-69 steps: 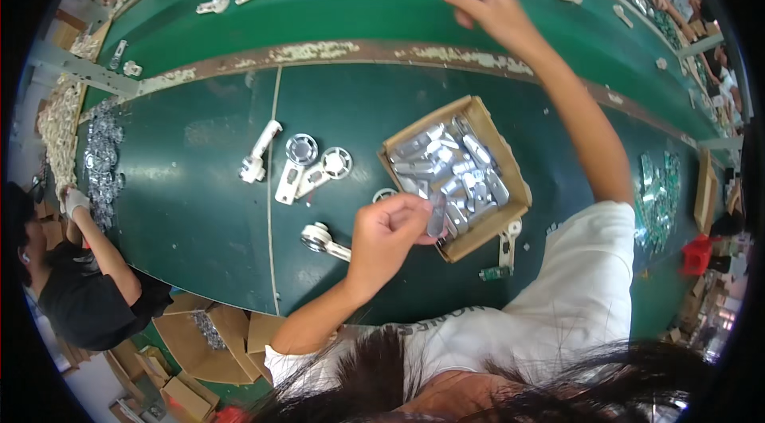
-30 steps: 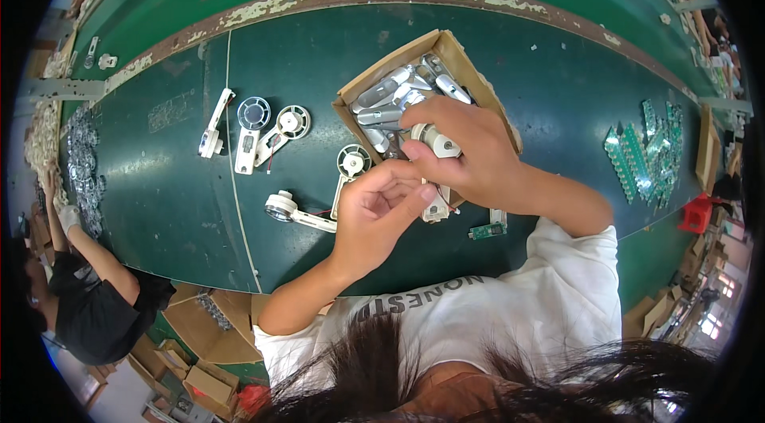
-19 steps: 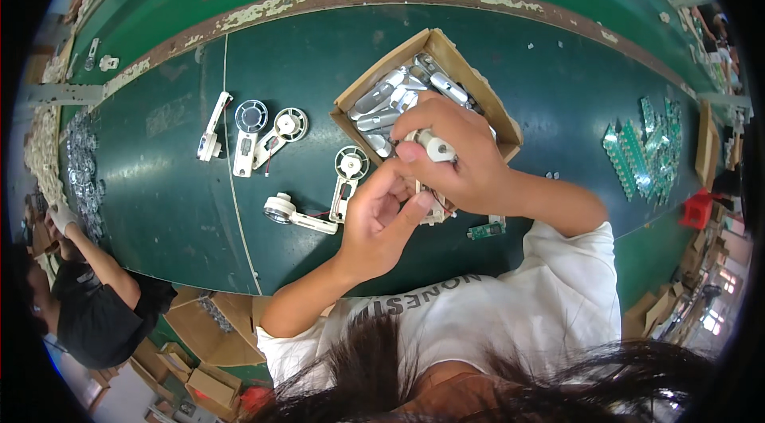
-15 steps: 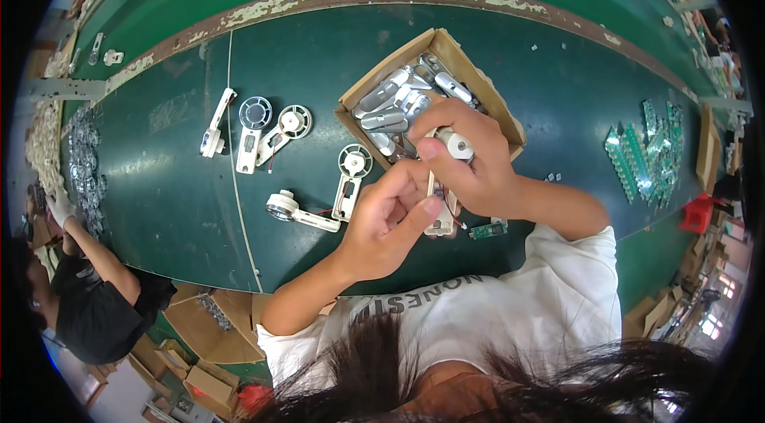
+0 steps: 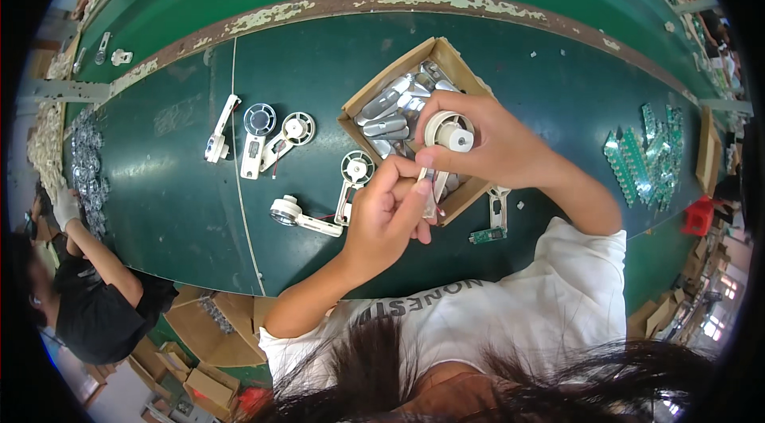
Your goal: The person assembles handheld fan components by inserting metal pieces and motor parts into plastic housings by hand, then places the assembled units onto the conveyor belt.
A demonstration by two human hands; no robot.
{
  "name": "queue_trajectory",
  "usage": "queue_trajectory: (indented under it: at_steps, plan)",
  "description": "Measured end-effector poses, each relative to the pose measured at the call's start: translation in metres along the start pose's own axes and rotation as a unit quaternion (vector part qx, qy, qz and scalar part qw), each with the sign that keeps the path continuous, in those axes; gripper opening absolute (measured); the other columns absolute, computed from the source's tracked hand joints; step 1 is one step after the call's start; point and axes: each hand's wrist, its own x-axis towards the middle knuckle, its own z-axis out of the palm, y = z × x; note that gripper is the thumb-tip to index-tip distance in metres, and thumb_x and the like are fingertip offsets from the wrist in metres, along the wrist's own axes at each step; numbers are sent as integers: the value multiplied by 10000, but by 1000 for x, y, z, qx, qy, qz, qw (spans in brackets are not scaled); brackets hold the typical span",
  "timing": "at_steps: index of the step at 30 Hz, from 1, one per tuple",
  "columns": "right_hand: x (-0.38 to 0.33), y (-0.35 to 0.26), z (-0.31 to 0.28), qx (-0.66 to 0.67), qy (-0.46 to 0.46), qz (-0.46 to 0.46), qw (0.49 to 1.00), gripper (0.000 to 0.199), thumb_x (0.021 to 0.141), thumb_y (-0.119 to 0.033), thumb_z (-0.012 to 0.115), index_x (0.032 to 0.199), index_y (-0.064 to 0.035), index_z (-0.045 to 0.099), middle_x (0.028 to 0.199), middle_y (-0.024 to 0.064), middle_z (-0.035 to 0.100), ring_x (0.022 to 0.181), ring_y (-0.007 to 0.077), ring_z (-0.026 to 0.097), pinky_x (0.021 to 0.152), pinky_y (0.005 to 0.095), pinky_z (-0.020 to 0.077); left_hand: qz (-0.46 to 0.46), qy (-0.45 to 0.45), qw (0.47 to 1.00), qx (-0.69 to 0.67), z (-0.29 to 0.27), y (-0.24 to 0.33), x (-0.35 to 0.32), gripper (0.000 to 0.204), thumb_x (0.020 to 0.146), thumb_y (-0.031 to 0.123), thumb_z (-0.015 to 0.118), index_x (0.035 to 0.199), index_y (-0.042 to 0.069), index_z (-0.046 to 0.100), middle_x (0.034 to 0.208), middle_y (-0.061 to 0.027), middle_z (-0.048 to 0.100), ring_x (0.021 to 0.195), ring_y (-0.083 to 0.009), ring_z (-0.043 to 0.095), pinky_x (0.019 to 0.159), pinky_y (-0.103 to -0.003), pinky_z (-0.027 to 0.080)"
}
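Note:
Both my hands are closed on a white plastic fan body with a round head (image 5: 443,130). My right hand (image 5: 494,140) grips it around the round head, the fingers curled behind it. My left hand (image 5: 381,220) pinches the narrow handle part lower down, where a thin red wire shows. Much of the handle is hidden by my fingers. Right behind the hands stands a cardboard box (image 5: 470,58) holding several silver shell pieces (image 5: 387,122). Below my right wrist lie a white frame piece (image 5: 498,204) and a small green circuit board (image 5: 486,236).
Several more white fan bodies (image 5: 299,130) lie on the green table (image 5: 175,208) to the left. Strips of green circuit boards (image 5: 649,156) are at the right. A raised brown ledge (image 5: 343,7) runs along the back. At the far left a co-worker's gloved hand (image 5: 65,208) touches piled parts.
The fan body has turned in my hands, so its round head now faces up more. Both hands are slightly higher, uncovering the white frame piece beside the circuit board.

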Motion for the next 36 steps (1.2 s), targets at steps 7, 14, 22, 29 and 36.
queue_trajectory:
  at_steps: [7, 14, 22, 29, 36]
  plan:
    - [-5, -4, -6, -7, 21, -4, 1000, 231, 803, -216, 659, 873, -39, 528, 792, 17, 546, 727, 87, 502, 623, 238, 398, 71, -83, 993, 50, -12, -5, 6, 257, 793, 6, 641, 979, -4, 465, 864, -104, 678, 859, -127, 647, 773, -256, 489]
    - [-4, 1, -7, 23, -28, -22, 999, 235, 804, -207, 659, 866, -28, 521, 821, 22, 520, 748, 89, 495, 637, 245, 394, 89, -153, 975, 131, -16, 5, 5, 134, 789, 18, 641, 864, -18, 536, 787, -99, 676, 728, -154, 673, 626, -238, 511]
    - [-4, 7, -4, 20, 1, -59, 998, 222, 808, -193, 651, 869, -30, 513, 816, 20, 507, 737, 78, 475, 619, 238, 378, 15, -119, 993, 13, -7, -2, 7, 317, 788, -35, 618, 1070, -44, 475, 942, -135, 637, 805, -162, 651, 668, -261, 538]
    - [-4, 12, -2, 49, 3, -61, 997, 261, 830, -251, 626, 897, -35, 496, 772, 5, 498, 707, 67, 465, 600, 228, 375, 79, -157, 982, -65, -11, 1, 3, 350, 801, -76, 583, 1131, -54, 470, 989, -138, 617, 917, -185, 621, 821, -297, 509]
    - [25, 6, -23, -71, 84, -77, 991, 325, 818, -316, 646, 957, -61, 501, 801, 27, 541, 690, 72, 493, 572, 214, 412, 16, -112, 993, 30, -9, 4, 6, 797, 776, 16, 666, 1383, 78, 153, 862, -91, 632, 731, -138, 635, 630, -243, 509]
